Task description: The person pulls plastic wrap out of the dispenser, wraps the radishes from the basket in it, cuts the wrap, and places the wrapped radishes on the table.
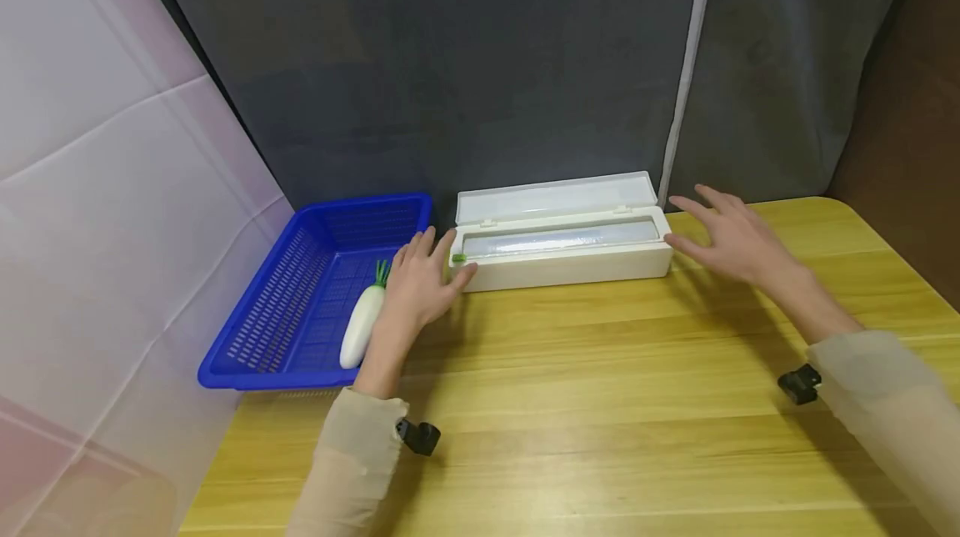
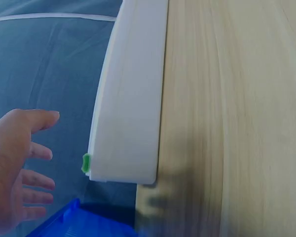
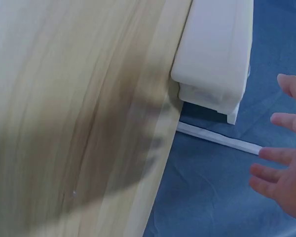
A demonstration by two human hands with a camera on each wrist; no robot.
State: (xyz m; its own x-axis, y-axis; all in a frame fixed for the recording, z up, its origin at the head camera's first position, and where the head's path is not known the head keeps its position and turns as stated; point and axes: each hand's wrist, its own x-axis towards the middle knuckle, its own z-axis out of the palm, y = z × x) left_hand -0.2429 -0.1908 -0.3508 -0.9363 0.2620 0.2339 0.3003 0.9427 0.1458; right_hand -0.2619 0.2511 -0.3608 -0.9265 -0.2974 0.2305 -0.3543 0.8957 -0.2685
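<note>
A: With twelve o'clock straight ahead of the person, how many of each were there?

B: Two hands, the left hand [image 1: 418,280] and the right hand [image 1: 738,243]; one white box [image 1: 566,270]; one blue basket [image 1: 277,382]; one white radish [image 1: 363,327]. Two black devices as well, one at the left cuff [image 1: 418,437] and one at the right.

A: And the containers?

B: The basket sat toward eleven o'clock, and the radish lay inside it, its green leaves [image 1: 381,273] pointing to about one o'clock, partly behind the left hand.

A: The box?

B: Just past twelve, at the far side of the wooden table [image 1: 600,404]. Its one lid [image 1: 555,199] was swung back on the twelve o'clock side. Inside lay one long, pale, shiny roll [image 1: 562,238]; what it was made of was hard to tell. One green tab [image 1: 459,258] marked the left end.

A: What did the hands have hold of?

B: Nothing, either of them. The left had its thumb spread from its fingers, near the box's nine o'clock end. The right was well spread too, near the three o'clock end. Both wrist views showed a gap between hand and box.
</note>
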